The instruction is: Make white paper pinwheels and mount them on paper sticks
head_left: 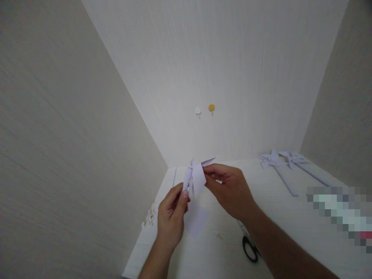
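Observation:
A pale paper pinwheel (pixel 198 179) is held up between my two hands, above the white table. My left hand (pixel 172 211) is closed around its rolled paper stick (pixel 186 179), thumb on the near side. With the fingertips of my right hand (pixel 228 186) I pinch the pinwheel's head from the right. Part of the right fingers is hidden behind the paper blades. Below the hands lies a square sheet of pale paper (pixel 197 220). Scissors with black handles (pixel 250 249) lie partly under my right forearm.
Two finished-looking pinwheels (pixel 271 159) with paper sticks lie at the table's back right. Small white pieces (pixel 149 217) are heaped along the left edge, and a tiny item (pixel 219 235) lies near the middle. Walls enclose the back and both sides; a yellow hook (pixel 211 107) hangs there.

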A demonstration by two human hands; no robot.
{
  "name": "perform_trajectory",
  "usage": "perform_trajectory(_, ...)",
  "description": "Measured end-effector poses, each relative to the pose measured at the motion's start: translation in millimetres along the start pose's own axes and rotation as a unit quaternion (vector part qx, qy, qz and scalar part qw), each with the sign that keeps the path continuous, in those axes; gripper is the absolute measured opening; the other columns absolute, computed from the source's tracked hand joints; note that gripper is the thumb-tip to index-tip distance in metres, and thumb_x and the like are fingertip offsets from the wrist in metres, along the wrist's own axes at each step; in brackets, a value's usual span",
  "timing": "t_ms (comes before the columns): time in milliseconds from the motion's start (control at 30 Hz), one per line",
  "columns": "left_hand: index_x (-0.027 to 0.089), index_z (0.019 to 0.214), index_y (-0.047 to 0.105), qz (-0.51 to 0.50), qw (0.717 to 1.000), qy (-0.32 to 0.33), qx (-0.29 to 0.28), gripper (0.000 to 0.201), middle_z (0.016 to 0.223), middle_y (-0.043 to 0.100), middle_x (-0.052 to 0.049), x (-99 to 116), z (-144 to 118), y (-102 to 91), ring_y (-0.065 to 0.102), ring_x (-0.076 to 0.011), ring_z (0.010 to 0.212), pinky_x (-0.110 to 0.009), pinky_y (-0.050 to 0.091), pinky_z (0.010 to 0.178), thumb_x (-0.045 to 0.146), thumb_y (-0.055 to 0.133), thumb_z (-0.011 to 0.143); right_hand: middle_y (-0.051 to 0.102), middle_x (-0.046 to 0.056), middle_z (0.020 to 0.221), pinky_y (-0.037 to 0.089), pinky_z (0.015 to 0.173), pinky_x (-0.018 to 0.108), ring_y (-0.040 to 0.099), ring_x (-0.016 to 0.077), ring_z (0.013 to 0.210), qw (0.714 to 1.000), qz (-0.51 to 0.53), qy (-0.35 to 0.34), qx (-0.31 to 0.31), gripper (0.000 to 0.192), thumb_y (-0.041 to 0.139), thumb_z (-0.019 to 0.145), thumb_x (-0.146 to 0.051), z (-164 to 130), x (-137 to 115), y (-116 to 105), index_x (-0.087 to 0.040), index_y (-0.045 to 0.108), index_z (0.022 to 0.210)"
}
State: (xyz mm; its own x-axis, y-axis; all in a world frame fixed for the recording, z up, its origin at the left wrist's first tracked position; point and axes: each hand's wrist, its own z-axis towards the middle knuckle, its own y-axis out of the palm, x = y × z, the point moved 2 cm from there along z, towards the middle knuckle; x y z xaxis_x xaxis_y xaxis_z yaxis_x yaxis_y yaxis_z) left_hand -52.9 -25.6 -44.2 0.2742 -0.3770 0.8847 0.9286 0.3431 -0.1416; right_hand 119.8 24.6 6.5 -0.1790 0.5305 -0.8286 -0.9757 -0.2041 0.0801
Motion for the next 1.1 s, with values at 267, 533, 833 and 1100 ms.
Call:
perform_trajectory(267, 0.017, 0.103, 0.072, -0.145, 0.985, -0.076, -0.046, 0.034, 0.073, 0.067, 0.000, -5.5, -2.3, 20.8, 0.059, -0.0104, 0.052, -0.023, 0.046, 0.050, 0.049, 0.071, 0.092, 0.081, 0.003, 0.083, 0.061, 0.066, 0.025, 0.076, 0.0156, 0.072, 0.992, -0.104, -0.046, 0.049, 0.011, 0.071, 0.088, -0.022, -2.0, 4.9, 1.0, -0.019, 0.079, 0.094)
perform_trajectory(533, 0.017, 0.108, 0.067, -0.235, 0.961, -0.135, -0.056, 0.035, 0.071, 0.066, 0.001, -9.6, -5.9, 26.6, 0.051, -0.0086, 0.048, -0.021, 0.040, 0.044, 0.048, 0.072, 0.091, 0.076, 0.001, 0.078, 0.055, 0.060, 0.023, 0.069, 0.0126, 0.066, 0.986, -0.107, -0.094, 0.085, 0.009, 0.070, 0.086, -0.019, -6.5, -5.1, -3.4, -0.020, 0.074, 0.094)
perform_trajectory(833, 0.016, 0.101, 0.070, -0.313, 0.930, -0.186, -0.044, 0.032, 0.072, 0.069, -0.001, -4.7, -2.0, 26.8, 0.064, -0.0135, 0.064, -0.026, 0.050, 0.064, 0.045, 0.075, 0.089, 0.065, -0.002, 0.065, 0.044, 0.053, 0.025, 0.057, 0.0128, 0.059, 0.993, -0.101, 0.055, 0.020, 0.018, 0.073, 0.082, -0.034, 11.2, 11.7, -17.7, -0.019, 0.067, 0.073)
perform_trajectory(1100, 0.016, 0.093, 0.073, -0.317, 0.929, -0.189, 0.013, 0.034, 0.086, 0.081, -0.008, -10.0, 11.2, 22.8, 0.072, -0.0204, 0.086, -0.034, 0.049, 0.086, 0.048, 0.079, 0.082, 0.068, 0.001, 0.064, 0.040, 0.056, 0.027, 0.057, 0.0144, 0.060, 0.953, -0.177, 0.154, -0.191, 0.029, 0.067, 0.088, -0.042, -3.3, 21.8, -7.9, -0.018, 0.075, 0.073)
